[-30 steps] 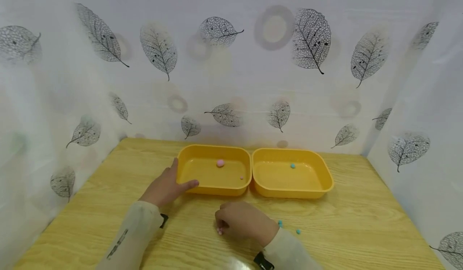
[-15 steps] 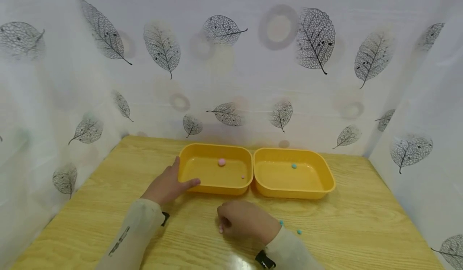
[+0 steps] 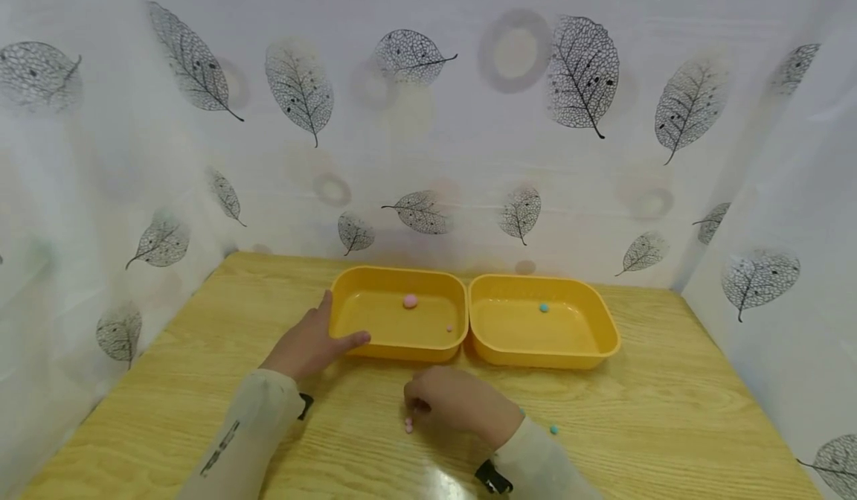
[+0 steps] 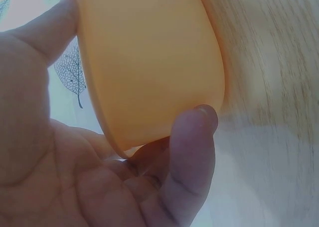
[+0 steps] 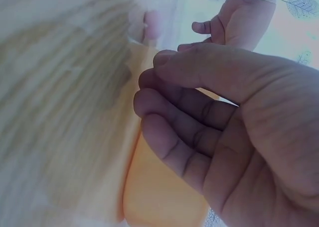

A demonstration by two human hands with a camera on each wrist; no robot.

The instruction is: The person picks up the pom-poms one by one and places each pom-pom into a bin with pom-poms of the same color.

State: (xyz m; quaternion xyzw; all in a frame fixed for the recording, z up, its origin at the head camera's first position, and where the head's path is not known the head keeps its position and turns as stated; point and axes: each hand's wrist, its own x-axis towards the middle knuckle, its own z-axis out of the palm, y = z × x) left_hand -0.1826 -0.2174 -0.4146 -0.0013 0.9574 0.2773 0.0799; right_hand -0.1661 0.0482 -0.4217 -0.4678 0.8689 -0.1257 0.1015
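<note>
My left hand (image 3: 308, 344) grips the left end of a yellow plastic tray (image 3: 402, 353), thumb lying over the front rim. In the left wrist view a fingertip (image 4: 204, 117) presses the tray's outer wall (image 4: 149, 62). My right hand (image 3: 462, 403) hovers low over the table in front of the trays, fingers curled and thumb close to the index finger. Two small pink balls (image 3: 409, 425) lie by its fingertips; the right wrist view shows pink (image 5: 152, 24) just beyond them. I cannot tell whether a tiny ball sits in the pinch.
Inside the left tray are a larger pink ball (image 3: 410, 301) and a tiny pink one (image 3: 449, 328). A second yellow tray (image 3: 545, 360) stands right beside it, with a teal ball (image 3: 544, 308) inside. Another teal ball (image 3: 553, 429) lies near the right sleeve; a leaf-print curtain (image 3: 428, 150) hangs behind.
My right hand has shifted slightly up and away from the pink balls, leaving them in fuller view. The left hand stays on the tray.
</note>
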